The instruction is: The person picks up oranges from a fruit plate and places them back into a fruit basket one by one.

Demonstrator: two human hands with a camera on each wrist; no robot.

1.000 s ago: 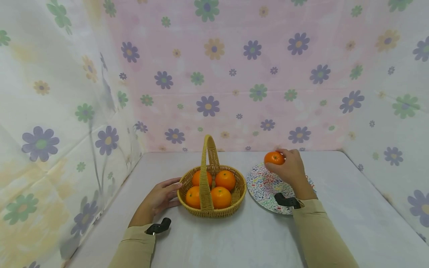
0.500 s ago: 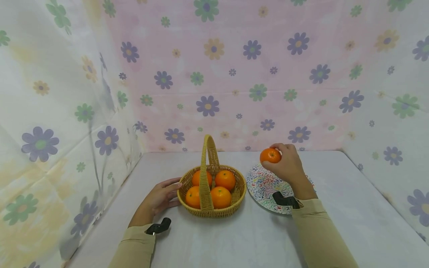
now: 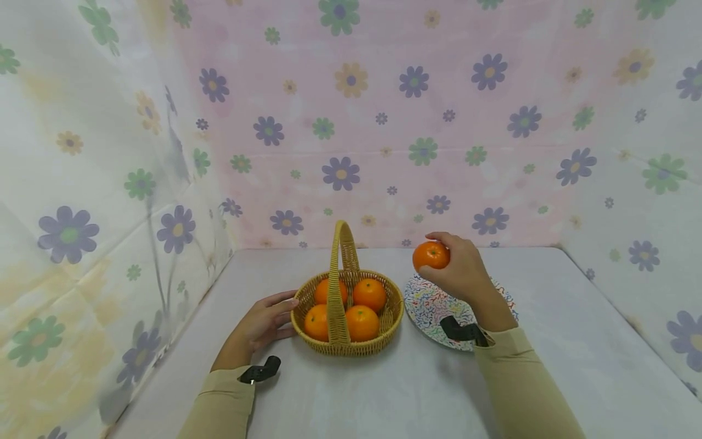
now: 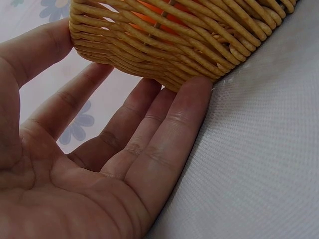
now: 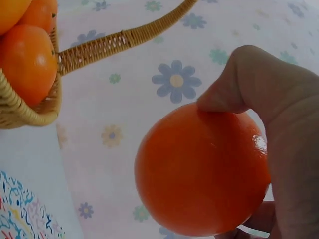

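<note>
My right hand (image 3: 463,268) grips an orange (image 3: 431,255) between thumb and fingers, above the far left part of a round, colour-patterned plate (image 3: 439,314). In the right wrist view the same orange (image 5: 199,169) fills the middle, its skin smooth and shiny. To the left stands a yellow woven basket (image 3: 351,350) with a tall arched handle and several oranges (image 3: 362,323) inside. My left hand (image 3: 267,320) touches the basket's left side, thumb up at the rim. Its extended fingers (image 4: 159,144) rest against the wicker wall in the left wrist view.
A white cloth covers the table (image 3: 351,396). Floral fabric (image 3: 384,134) rises behind the table and along both sides. The basket handle (image 3: 337,274) arches high over the fruit, between my two hands. A black wrist camera (image 3: 463,331) sits at my right cuff.
My right hand has carried the orange left and slightly up, away from over the plate's middle and nearer the basket. The left hand and the basket have stayed where they were.
</note>
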